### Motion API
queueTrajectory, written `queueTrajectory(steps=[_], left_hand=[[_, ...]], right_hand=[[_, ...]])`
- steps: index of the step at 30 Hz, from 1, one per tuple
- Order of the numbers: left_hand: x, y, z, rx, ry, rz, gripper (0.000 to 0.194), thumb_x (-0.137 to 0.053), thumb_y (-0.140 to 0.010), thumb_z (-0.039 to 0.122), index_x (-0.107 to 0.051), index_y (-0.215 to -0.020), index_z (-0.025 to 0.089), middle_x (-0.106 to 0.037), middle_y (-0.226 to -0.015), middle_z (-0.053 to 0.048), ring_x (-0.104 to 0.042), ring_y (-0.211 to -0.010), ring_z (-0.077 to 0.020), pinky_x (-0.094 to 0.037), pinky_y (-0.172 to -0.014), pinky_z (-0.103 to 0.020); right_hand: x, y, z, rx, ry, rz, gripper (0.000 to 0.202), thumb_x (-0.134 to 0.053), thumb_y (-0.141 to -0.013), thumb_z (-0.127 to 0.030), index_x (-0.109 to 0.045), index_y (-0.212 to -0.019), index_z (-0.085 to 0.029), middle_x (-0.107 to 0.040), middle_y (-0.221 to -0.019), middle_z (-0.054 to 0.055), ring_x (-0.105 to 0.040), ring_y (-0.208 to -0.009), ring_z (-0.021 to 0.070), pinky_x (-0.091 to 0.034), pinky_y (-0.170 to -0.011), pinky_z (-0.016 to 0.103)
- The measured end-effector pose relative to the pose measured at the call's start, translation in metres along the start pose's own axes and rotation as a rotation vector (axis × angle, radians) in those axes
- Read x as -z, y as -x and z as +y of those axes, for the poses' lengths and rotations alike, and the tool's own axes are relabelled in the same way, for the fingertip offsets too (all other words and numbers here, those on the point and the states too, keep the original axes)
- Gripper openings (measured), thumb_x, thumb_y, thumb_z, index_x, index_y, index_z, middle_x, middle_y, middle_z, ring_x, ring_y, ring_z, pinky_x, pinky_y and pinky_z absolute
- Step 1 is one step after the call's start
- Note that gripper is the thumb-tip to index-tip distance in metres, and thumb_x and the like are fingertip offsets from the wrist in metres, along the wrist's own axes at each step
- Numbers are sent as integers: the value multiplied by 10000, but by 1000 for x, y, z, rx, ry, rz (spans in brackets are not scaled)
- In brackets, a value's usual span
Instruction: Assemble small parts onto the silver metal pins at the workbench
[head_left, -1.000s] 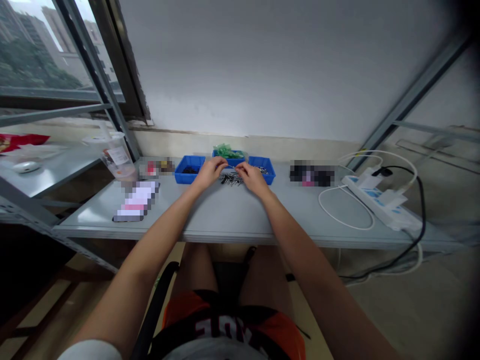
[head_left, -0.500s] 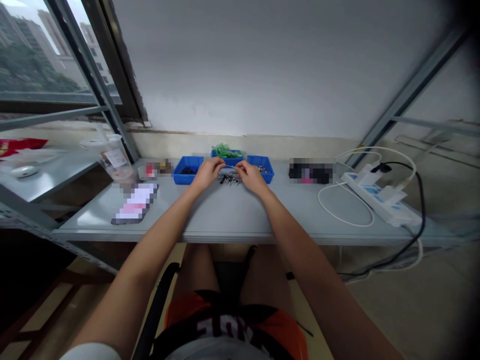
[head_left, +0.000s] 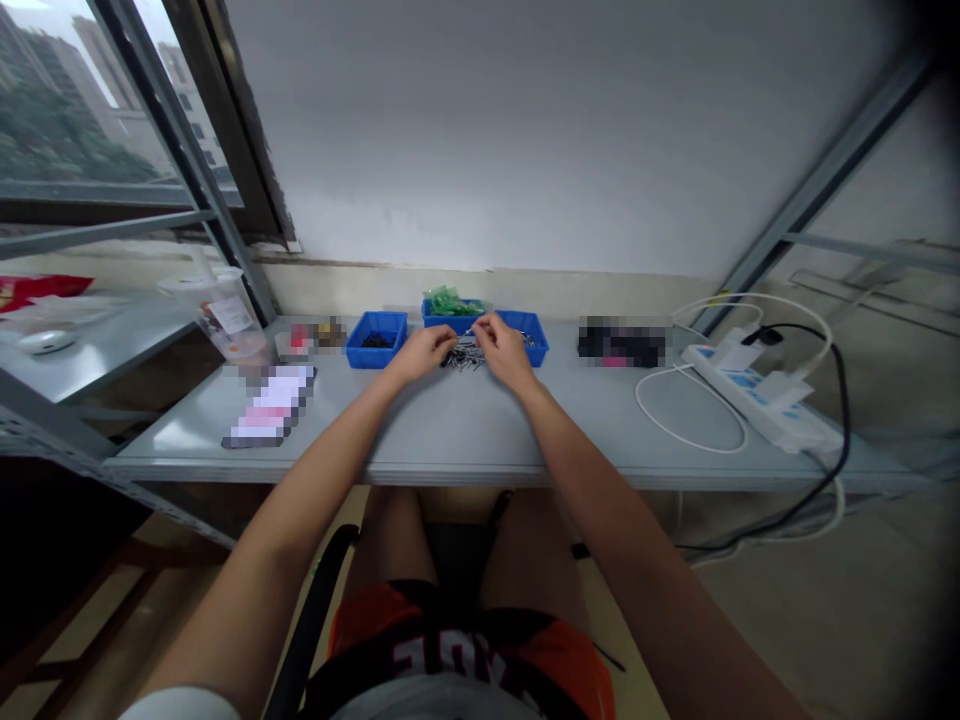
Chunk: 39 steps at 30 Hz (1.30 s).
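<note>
My left hand is closed, its fingertips pinched together at the left side of a pile of small metal pieces. Whatever those fingertips hold, if anything, is too small to make out. Just across the pile, my right hand pinches a small thin metal piece above the heap. A blue bin with dark small parts stands left of my left hand. Behind my right hand, another blue bin holds shiny metal parts, partly covered by that hand. Green plastic pieces fill a third blue bin at the back.
On the grey table, a phone lies to the left near a plastic cup. A blurred dark object, a white cable loop and a power strip occupy the right side. A wall rises behind.
My left hand has dropped slightly and moved off the thin metal piece that both hands were at. My right hand has risen a little and turned its fingertips upward.
</note>
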<state>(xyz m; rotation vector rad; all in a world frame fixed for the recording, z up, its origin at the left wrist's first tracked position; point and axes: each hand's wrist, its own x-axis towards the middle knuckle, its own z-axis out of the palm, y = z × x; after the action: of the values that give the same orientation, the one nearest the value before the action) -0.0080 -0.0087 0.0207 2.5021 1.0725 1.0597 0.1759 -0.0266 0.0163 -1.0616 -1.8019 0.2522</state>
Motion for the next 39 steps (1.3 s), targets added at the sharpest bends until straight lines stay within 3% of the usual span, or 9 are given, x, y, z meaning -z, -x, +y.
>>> queueTrajectory(steps=[12, 19, 24, 32, 39], left_hand=[[2, 1, 0, 6, 8, 144, 192, -449, -921, 281, -592, -891, 157, -633, -772, -35, -548, -677, -139, -427, -674, -259], [3, 1, 1, 8, -1, 147, 190, -425, -928, 256, -580, -870, 161, -623, -760, -36, -556, -699, -148, -429, -697, -263], [2, 1, 0, 18, -8, 150, 182, -412, -925, 237, -570, -868, 164, -625, -764, -40, -563, -703, -154, -431, -696, -265], [2, 3, 1, 46, -23, 106, 199, -402, -930, 232, -572, -845, 172, -608, -722, -33, -550, -670, -156, -421, -669, -268], [3, 2, 2, 30, -28, 91, 215, -386, -932, 234, -573, -848, 169, -611, -752, -37, -545, -691, -160, -407, -678, -268]], right_hand=[[2, 0, 3, -46, 61, 2, 290, -429, -921, -435, -567, -785, -219, -590, -617, -1, -541, -584, 153, -393, -640, 287], [1, -1, 3, -34, 22, -11, 261, -398, -929, -421, -563, -881, -224, -620, -702, 10, -570, -658, 163, -422, -691, 295], [-1, -4, 11, -39, -41, 6, 189, -382, -866, -210, -514, -1001, -224, -640, -893, 43, -589, -788, 175, -450, -750, 322], [-1, -2, 8, 27, -62, -168, 226, -359, -732, -90, -516, -838, -213, -623, -892, 31, -569, -818, 168, -427, -784, 318], [-1, -2, 8, 28, -58, -174, 199, -368, -758, -118, -532, -830, -207, -628, -857, 19, -554, -747, 151, -415, -745, 296]])
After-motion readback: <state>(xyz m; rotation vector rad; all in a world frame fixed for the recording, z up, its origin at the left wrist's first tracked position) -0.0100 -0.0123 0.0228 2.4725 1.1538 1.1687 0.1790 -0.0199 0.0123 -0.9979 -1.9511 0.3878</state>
